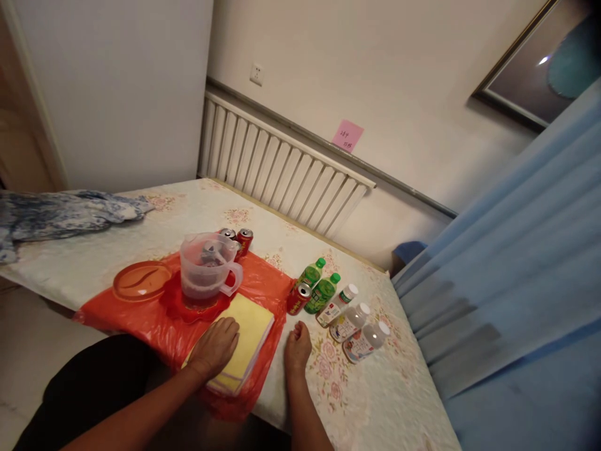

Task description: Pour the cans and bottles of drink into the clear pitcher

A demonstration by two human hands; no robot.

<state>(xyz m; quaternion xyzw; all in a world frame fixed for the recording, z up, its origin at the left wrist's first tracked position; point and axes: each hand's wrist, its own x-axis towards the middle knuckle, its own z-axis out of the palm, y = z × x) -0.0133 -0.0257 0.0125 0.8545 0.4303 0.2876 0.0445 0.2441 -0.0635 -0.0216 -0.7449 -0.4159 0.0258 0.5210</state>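
Observation:
My left hand [218, 343] lies palm down on a folded yellow cloth [250, 326] with pale edges, its fingers close together but not wrapped round it. My right hand [298, 346] rests loosely closed on the tablecloth, with nothing visible in it. Just beyond it stands a red drink can [299, 299]. A clear plastic measuring jug [204, 266] sits in a red scalloped dish [171, 304] beyond my left hand. Cloth and dish are on a red plastic sheet [263, 269].
An orange oval lid or dish [142, 280] lies on the left of the sheet. Behind the jug stand several cans [245, 241]. Beyond my right hand are green-capped bottles [323, 292] and white-capped bottles [350, 322]. Crumpled patterned fabric [70, 216] lies far left; a blue curtain [507, 250] hangs right.

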